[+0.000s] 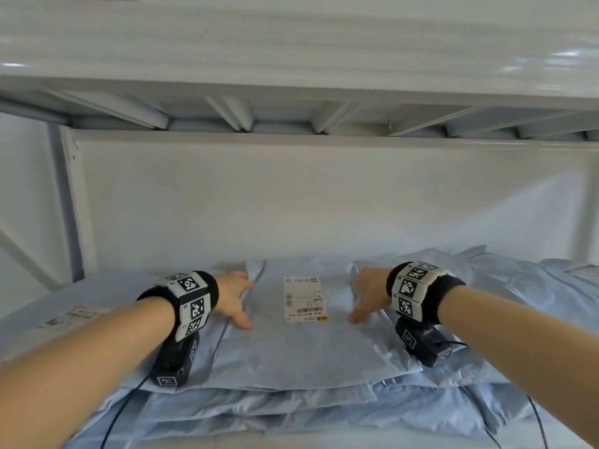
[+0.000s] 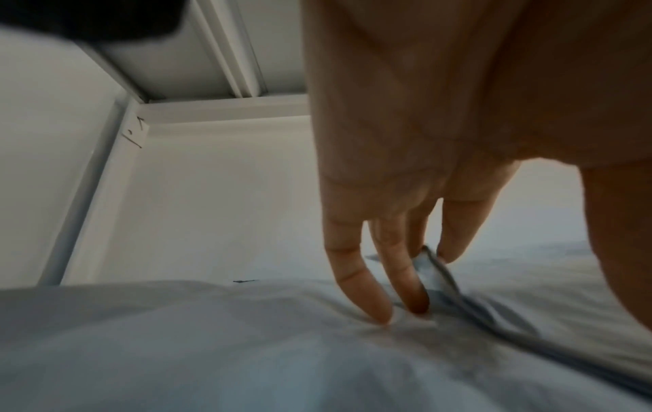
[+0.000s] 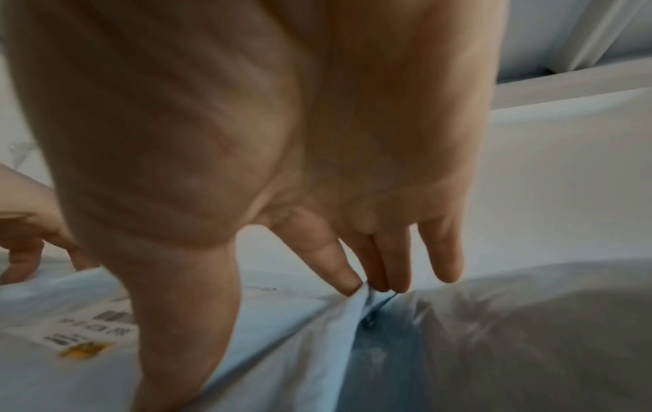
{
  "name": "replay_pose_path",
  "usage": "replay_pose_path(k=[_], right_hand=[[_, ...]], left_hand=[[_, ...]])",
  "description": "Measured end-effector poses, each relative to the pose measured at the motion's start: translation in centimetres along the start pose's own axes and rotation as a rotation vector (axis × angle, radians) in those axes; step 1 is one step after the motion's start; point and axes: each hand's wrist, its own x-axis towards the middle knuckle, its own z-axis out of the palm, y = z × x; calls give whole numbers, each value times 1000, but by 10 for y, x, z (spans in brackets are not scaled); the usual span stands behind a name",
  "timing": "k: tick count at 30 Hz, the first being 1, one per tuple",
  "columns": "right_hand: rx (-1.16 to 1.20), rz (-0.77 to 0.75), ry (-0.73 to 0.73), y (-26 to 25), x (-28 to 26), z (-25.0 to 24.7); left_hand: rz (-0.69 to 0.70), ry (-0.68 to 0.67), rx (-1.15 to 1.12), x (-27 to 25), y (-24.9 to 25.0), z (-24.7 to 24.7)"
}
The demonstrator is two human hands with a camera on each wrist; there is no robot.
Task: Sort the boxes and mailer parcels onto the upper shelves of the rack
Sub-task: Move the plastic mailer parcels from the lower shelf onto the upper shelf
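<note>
A light blue mailer parcel [image 1: 304,348] with a white shipping label [image 1: 304,299] lies flat on top of a pile of similar mailers on the rack shelf. My left hand [image 1: 238,299] touches its left edge, thumb on top and fingers straight. In the left wrist view the fingers [image 2: 381,278] point down with the mailer's raised edge [image 2: 441,276] between two of them. My right hand [image 1: 361,296] rests at the right edge in the same way. Its straight fingertips [image 3: 352,281] touch a fold of the mailer [image 3: 282,320] in the right wrist view.
More blue mailers [image 1: 551,286] are heaped to the right and stacked below [image 1: 291,409]. Another labelled mailer [image 1: 74,314] lies at the left. The shelf above [image 1: 291,76] hangs low overhead. A white upright post [image 1: 66,205] stands at the back left, against a white wall.
</note>
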Motion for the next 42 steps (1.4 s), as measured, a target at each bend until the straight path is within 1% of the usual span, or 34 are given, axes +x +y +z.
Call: replay_pose_path(k=[3,6,11,13,15,17,19,20,22,24,26,28,30,32,34,37,39,42], right_hand=[[-20,19,-4,-3,-4,1],[-51,21,14,-6,-11,-1],[-85,47,58,-5,-27,-8],[-84,40,74,-6,-36,-12],[-91,24,99,-9,-49,-18],[-113,5,147,-12,-64,-26],[-158,-17,228,-16,-82,-36],[-179,-30,276,-18,-92,-41],[-173,-63,374,-23,-113,-49],[-127,-117,471,-31,-135,-53],[-96,-186,568,-41,-157,-50],[-69,-269,654,-55,-180,-40],[-54,-358,716,-69,-202,-24],[-54,-440,756,-82,-222,-2],[-60,-499,780,-93,-237,22],[-61,-545,748,-104,-249,61],[-50,-555,693,-108,-251,89],[34,-559,620,-109,-246,139]], left_hand=[[9,-15,76,-1,0,1],[18,-26,93,-4,-3,3],[43,11,108,-9,0,5],[72,32,69,-15,4,4],[128,88,12,-27,10,0],[213,212,-77,-42,18,-5],[315,340,-231,-59,26,-8],[368,383,-318,-68,31,-8],[468,424,-457,-88,40,-3],[559,432,-538,-110,50,8],[650,395,-580,-132,58,26],[748,324,-580,-150,67,49],[827,237,-569,-163,75,76],[855,120,-582,-169,83,107],[839,13,-626,-168,88,143],[767,-63,-679,-156,84,202],[679,-112,-686,-144,77,242],[505,-180,-673,-123,65,301]])
